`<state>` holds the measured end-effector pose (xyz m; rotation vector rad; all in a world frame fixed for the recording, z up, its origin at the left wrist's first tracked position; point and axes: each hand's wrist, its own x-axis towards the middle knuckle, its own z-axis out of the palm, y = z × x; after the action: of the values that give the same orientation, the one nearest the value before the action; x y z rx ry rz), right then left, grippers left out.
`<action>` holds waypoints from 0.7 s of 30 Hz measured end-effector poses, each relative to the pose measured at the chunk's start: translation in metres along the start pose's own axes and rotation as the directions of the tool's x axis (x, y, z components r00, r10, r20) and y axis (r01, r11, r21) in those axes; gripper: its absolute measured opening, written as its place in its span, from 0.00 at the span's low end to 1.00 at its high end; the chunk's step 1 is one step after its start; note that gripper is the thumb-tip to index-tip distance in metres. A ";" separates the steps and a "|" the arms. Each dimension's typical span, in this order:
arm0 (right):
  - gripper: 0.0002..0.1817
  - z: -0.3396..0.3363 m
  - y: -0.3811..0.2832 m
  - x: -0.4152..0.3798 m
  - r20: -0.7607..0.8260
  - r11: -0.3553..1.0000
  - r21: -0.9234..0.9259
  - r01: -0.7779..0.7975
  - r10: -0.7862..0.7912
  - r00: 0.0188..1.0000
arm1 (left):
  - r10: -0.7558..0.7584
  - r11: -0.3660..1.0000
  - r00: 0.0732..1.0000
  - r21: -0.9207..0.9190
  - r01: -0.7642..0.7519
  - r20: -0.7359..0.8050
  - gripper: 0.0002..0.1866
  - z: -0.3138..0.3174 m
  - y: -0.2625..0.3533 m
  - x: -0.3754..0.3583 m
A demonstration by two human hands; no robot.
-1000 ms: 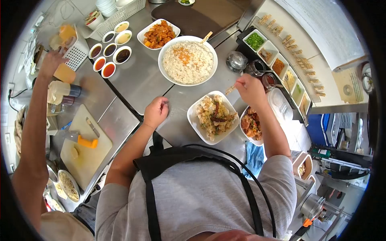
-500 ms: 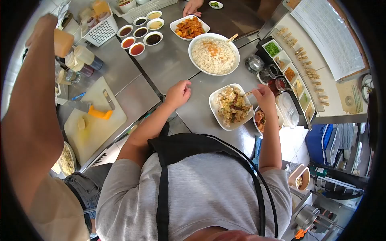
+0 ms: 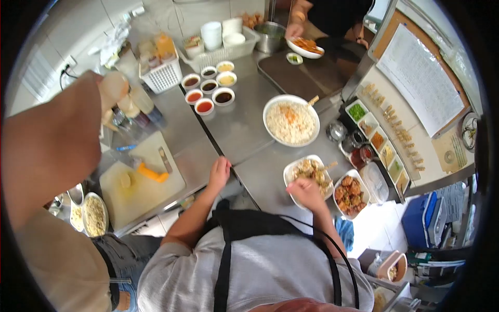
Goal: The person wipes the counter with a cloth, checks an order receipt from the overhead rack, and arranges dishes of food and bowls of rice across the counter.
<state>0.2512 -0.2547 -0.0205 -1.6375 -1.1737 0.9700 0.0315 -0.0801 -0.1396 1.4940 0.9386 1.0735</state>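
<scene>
My left hand (image 3: 220,172) is loosely closed, with nothing visible in it, above the counter edge near the gap between two steel tables. My right hand (image 3: 307,194) hangs in front of a square white bowl (image 3: 287,179), its fingers curled and hiding part of the fried food (image 3: 306,170) inside. A wooden clothespin (image 3: 329,166) is clipped at that bowl's right rim, apart from my fingers. Just right of it stands another white bowl, filled with glazed brown fried pieces (image 3: 350,195). Beyond them is a big round bowl of white rice (image 3: 291,122) with an orange-red topping and its own clothespin (image 3: 313,100).
Across the counter a person's hand (image 3: 296,30) holds a white dish of orange-red food (image 3: 307,47). Small sauce cups (image 3: 223,96) stand beyond the rice. At left, a co-worker's arm (image 3: 57,145) reaches over a cutting board (image 3: 156,182). Seasoning containers (image 3: 379,139) line the right side.
My right hand has let go of the clothespin and moved left, in front of the bowl. The person opposite has lifted the orange-red dish off the counter. The camera view has shifted.
</scene>
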 end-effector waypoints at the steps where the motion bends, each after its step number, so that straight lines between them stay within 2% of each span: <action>1: 0.09 0.012 0.007 0.004 0.059 0.998 0.069 -0.003 -0.001 0.998 | 0.259 0.939 0.966 0.234 -0.251 -0.006 0.19 -0.006 -0.003 0.001; 2: 0.08 0.022 0.002 0.006 0.128 0.988 0.146 -0.045 0.026 0.991 | -0.091 0.991 0.993 -0.087 0.098 0.080 0.23 -0.015 0.025 -0.004; 4: 0.09 0.040 0.002 0.011 0.273 0.965 0.244 -0.100 0.031 0.962 | -0.197 0.951 0.972 -0.216 0.221 0.126 0.28 -0.023 0.033 -0.003; 6: 0.11 0.052 0.001 0.017 0.407 0.898 0.370 -0.237 0.073 0.911 | -0.181 0.954 0.981 -0.231 0.191 0.067 0.27 -0.027 0.037 0.002; 9: 0.12 0.061 0.014 0.030 0.493 0.900 0.313 -0.305 0.121 0.862 | -0.178 0.960 0.984 -0.225 0.168 -0.028 0.26 -0.028 0.043 0.016; 12: 0.13 0.065 0.014 0.037 0.446 0.843 0.344 -0.413 0.240 0.862 | -0.201 0.950 0.978 -0.229 0.210 0.065 0.26 -0.032 0.050 0.030; 16: 0.11 0.069 0.026 0.048 0.313 0.825 0.406 -0.394 0.279 0.908 | -0.011 0.998 0.996 0.065 0.005 0.090 0.23 -0.023 0.054 0.062; 17: 0.11 0.071 0.029 0.050 0.273 0.845 0.391 -0.364 0.271 0.923 | -0.116 0.991 0.984 0.089 0.105 0.132 0.21 -0.020 0.048 0.070; 20: 0.10 0.077 0.035 0.055 0.139 0.903 0.313 -0.294 0.262 0.955 | 0.132 0.961 0.955 0.201 -0.189 0.267 0.21 -0.001 0.061 0.084; 21: 0.09 0.079 0.036 0.056 0.084 0.922 0.264 -0.283 0.270 0.959 | 0.072 0.963 0.928 0.216 -0.160 0.366 0.20 0.005 0.071 0.082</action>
<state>0.2016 -0.1903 -0.0849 -1.5860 -0.8045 1.2946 0.0626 -0.0162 -0.0577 1.8927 0.7481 0.7498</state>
